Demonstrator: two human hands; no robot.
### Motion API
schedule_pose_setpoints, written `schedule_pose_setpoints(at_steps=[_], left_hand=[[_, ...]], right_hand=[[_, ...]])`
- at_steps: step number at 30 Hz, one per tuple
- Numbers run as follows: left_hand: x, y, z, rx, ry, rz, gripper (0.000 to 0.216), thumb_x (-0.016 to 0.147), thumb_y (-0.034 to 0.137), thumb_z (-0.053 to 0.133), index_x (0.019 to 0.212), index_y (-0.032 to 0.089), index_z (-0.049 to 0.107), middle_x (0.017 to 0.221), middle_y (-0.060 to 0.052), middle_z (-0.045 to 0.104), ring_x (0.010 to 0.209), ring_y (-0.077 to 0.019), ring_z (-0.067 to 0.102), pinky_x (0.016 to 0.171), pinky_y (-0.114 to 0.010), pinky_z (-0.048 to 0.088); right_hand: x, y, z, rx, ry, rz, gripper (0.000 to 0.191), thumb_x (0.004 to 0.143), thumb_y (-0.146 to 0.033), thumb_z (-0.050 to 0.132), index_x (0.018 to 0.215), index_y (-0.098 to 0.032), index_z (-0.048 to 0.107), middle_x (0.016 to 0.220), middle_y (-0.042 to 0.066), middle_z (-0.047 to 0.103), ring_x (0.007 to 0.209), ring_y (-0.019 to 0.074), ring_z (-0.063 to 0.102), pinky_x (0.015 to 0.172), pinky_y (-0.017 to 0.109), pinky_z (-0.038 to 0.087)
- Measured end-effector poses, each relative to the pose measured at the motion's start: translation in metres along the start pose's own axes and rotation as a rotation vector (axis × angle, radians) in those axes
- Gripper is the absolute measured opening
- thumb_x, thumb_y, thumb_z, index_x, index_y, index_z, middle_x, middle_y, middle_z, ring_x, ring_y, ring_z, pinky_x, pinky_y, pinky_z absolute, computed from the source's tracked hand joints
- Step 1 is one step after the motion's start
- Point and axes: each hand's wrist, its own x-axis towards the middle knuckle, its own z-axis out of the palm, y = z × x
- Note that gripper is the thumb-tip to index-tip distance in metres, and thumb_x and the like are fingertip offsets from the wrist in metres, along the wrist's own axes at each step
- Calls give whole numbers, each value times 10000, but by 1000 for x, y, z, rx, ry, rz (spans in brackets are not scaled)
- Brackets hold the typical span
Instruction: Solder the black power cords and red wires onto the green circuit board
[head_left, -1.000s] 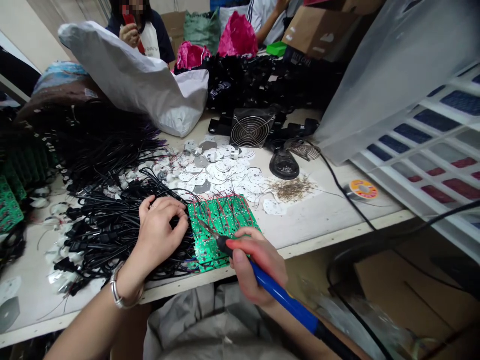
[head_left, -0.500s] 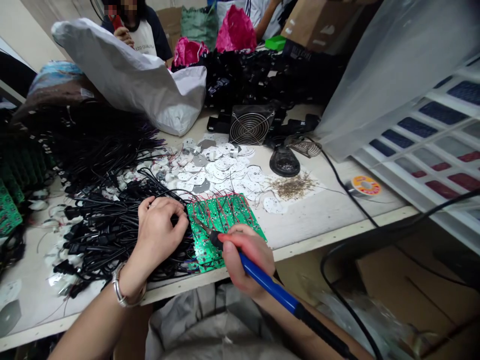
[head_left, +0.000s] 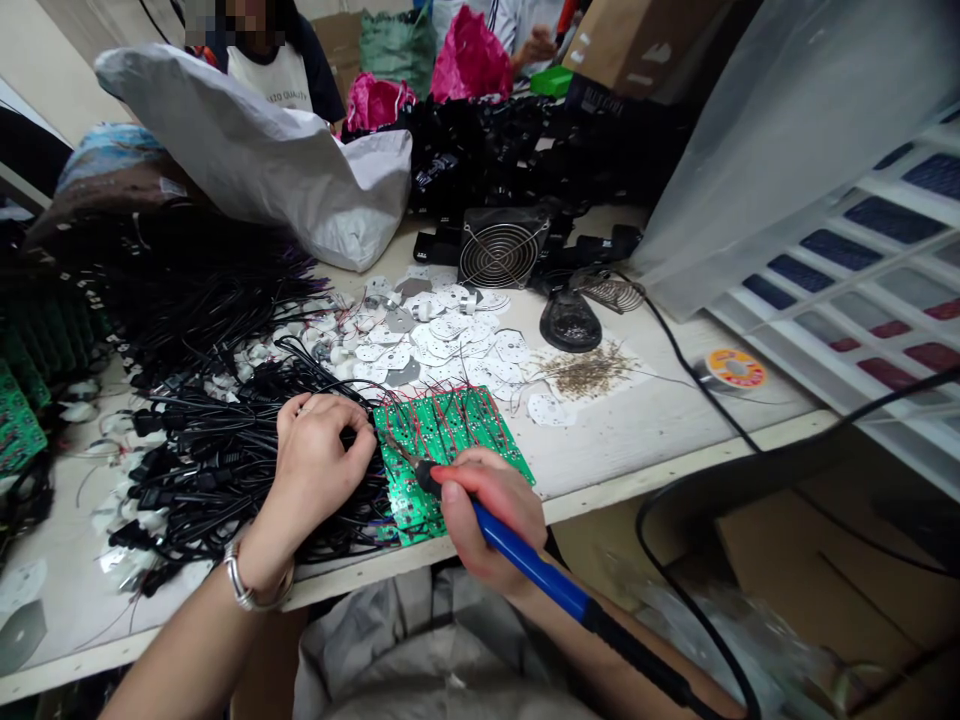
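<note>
My right hand (head_left: 495, 510) grips a soldering iron (head_left: 532, 565) with a blue handle. Its metal tip (head_left: 399, 447) reaches the upper left part of a green circuit board panel (head_left: 457, 440); whether it touches is hard to tell. Red and dark thin wires stand up from the panel, mostly along its far side. At the panel's left edge, my left hand (head_left: 322, 450) is closed in a pinch, with its fingertips hidden from view. Beneath and around that hand lies a heap of black cables with plugs (head_left: 217, 470).
White discs (head_left: 450, 335) lie behind the panel. Further right are an iron stand (head_left: 570, 320), wire clippings (head_left: 589, 370) and a solder spool (head_left: 731, 370). A small fan (head_left: 502, 252) stands behind. Plastic drawers (head_left: 862, 270) border the right. Two people are across the table.
My right hand and the soldering iron have shifted very slightly left. My left hand stays in place. Across the table, the people's arms have moved.
</note>
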Motion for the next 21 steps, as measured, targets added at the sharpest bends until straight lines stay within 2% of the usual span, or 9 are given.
schedule_pose_setpoints(at_steps=[7, 13, 21], left_hand=[[-1, -2, -5, -42, -76, 13, 171, 784, 231, 520, 635, 207, 601, 869, -6, 712, 886, -189, 619, 975, -445, 293], [1, -2, -2, -26, -50, 18, 158, 764, 214, 525, 622, 205, 592, 842, -11, 710, 860, -196, 621, 934, -447, 310], [1, -1, -2, 8, -82, 2, 164, 777, 228, 510, 639, 203, 595, 866, -19, 704, 879, -204, 619, 933, -459, 308]], right_hand=[[-3, -4, -6, 17, 23, -6, 209, 796, -77, 507, 923, -214, 600, 667, -19, 689, 517, 125, 618, 596, 291, 536], [-2, -1, -2, -18, 0, -48, 177, 815, -85, 506, 916, -203, 592, 622, -21, 668, 503, 121, 601, 581, 284, 526], [-1, 1, 2, 16, 6, -70, 160, 824, -86, 509, 916, -188, 590, 632, -13, 671, 505, 108, 589, 582, 279, 513]])
